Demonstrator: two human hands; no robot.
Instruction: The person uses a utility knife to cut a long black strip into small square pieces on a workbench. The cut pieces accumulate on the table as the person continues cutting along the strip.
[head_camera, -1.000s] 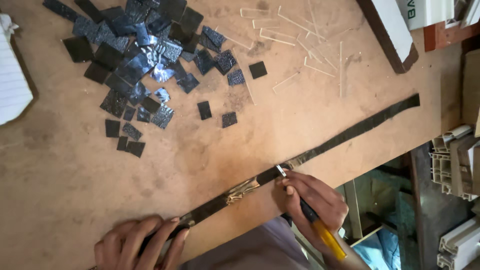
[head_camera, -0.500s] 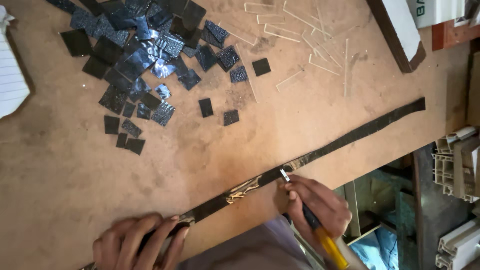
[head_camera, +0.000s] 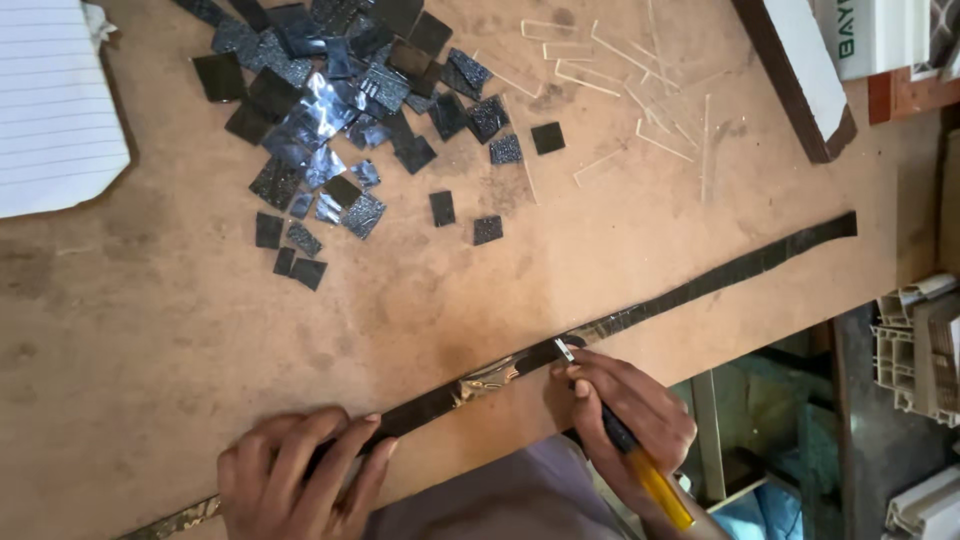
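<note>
— 2 hands on 1 long dark strip (head_camera: 690, 290), then?

— Yes. The left hand (head_camera: 300, 480) lies flat, fingers spread and pressing the strip's near end onto the wooden table (head_camera: 150, 330). The right hand (head_camera: 625, 415) is closed around a yellow-handled knife (head_camera: 640, 465), whose blade tip touches the strip just ahead of its fingertips.

— How would the strip handle?

— I judge it thin, light and limp, with a glossy face that may slide. Pinning it flat close to the blade looks the best hold; lifted by 1 end, it would probably sag.

— Where does it run?

— From under the left palm, past the knife, slanting well beyond the right hand along the table edge.

— Anything nearby?

— A heap of small dark squares (head_camera: 330, 100) lies well beyond the left hand. Pale slivers (head_camera: 640, 90) lie well beyond the right hand, lined paper (head_camera: 50, 110) far out past the left. Nothing lies on the strip itself.
</note>
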